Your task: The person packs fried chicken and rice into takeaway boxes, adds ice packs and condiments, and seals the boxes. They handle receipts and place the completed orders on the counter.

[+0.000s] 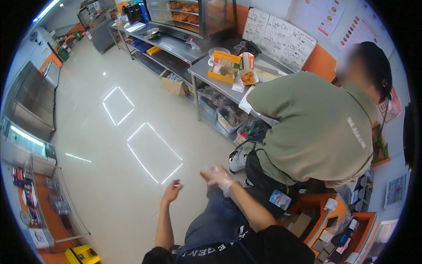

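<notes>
My right hand (218, 177), in a clear plastic glove, is held in front of my legs; its fingers are blurred, and whether it holds anything is unclear. To its left my bare left hand (172, 190) is raised over the floor with its fingers loosely curled and nothing visible in it. Neither hand touches the metal table (214, 86) beyond. On that table stand a yellow food box (223, 78) and a smaller open carton with fried chicken (248, 78), beside a knife (266, 69) on a cutting board.
A person in a green shirt (313, 132) bends over the table at my right. A glass food warmer (201, 19) and a steel bowl (151, 33) are on the farther counter. Plastic bins (227, 122) and a cardboard box (173, 86) sit below. An orange counter (324, 217) stands at lower right.
</notes>
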`<state>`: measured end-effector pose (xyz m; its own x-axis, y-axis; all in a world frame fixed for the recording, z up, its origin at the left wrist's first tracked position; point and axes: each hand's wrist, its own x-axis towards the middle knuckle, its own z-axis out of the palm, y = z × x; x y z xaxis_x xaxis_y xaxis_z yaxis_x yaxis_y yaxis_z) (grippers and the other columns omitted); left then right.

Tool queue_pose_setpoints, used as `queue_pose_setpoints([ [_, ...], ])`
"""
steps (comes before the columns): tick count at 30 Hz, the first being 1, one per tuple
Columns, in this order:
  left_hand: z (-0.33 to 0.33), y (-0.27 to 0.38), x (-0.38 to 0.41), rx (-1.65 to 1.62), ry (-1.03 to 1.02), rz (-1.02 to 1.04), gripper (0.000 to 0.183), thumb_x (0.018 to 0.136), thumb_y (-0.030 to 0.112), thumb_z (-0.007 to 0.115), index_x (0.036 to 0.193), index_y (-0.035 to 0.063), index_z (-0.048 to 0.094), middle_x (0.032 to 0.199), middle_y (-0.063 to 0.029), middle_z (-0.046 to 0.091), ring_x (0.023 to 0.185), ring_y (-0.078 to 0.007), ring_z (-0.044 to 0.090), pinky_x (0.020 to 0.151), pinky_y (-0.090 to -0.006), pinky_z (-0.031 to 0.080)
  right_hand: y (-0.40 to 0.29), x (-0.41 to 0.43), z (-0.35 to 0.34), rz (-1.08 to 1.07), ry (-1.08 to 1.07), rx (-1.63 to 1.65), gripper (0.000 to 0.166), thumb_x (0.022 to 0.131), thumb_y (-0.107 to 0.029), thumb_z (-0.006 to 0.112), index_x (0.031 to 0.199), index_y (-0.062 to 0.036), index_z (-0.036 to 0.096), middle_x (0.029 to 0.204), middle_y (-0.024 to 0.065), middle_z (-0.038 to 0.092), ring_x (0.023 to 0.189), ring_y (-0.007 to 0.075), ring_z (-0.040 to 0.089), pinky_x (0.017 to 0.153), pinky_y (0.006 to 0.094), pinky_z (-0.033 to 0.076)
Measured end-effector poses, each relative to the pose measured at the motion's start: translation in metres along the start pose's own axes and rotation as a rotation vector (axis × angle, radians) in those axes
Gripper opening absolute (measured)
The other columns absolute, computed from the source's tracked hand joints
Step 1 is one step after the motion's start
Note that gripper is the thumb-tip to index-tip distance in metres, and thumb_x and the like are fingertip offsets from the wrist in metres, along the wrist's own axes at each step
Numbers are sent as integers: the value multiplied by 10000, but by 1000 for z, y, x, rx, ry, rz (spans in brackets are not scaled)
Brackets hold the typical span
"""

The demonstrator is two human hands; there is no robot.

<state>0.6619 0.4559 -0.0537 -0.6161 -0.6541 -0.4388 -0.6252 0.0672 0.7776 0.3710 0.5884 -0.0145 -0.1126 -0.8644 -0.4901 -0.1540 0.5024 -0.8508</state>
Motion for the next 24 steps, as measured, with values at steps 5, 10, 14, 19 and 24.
queue_pose_setpoints([
  [5,-2,-4,57,74,-320,-149,581,955,419,628,1380,34,538,1345,-202,605,1215,-327,603,999,-414,491,-109,123,-127,-96,576,10,195,977,-172,617,1068,-2,593,1028,85,696,900,171,672,752,325,568],
  [10,-56,-6,134,310,-189,-371,557,957,368,640,1367,1,552,1312,-220,625,1227,-331,597,1038,-409,462,-181,216,-277,-332,859,204,232,972,-191,629,1083,11,605,1025,91,675,892,161,660,754,304,580],
  [14,-103,35,229,24,-66,-155,468,981,263,638,1363,13,537,1265,-200,647,1103,-285,660,937,-391,517,-223,243,-382,-135,911,-126,296,959,-198,633,1136,36,600,1062,159,674,952,235,666,852,365,551],
  [19,-127,173,374,-182,177,171,413,1017,258,587,1331,-6,547,1230,-195,652,1127,-286,637,951,-391,498,-246,255,-430,-71,1063,-194,354,937,-208,642,1183,41,596,1135,214,663,1059,325,645,940,426,490],
  [24,-125,311,522,12,164,638,364,1012,160,562,1328,-18,527,1320,-192,559,1268,-333,503,1091,-433,369,-213,281,-397,-5,1081,-50,378,877,-280,700,1139,-9,661,1041,211,697,1031,383,654,906,451,500],
])
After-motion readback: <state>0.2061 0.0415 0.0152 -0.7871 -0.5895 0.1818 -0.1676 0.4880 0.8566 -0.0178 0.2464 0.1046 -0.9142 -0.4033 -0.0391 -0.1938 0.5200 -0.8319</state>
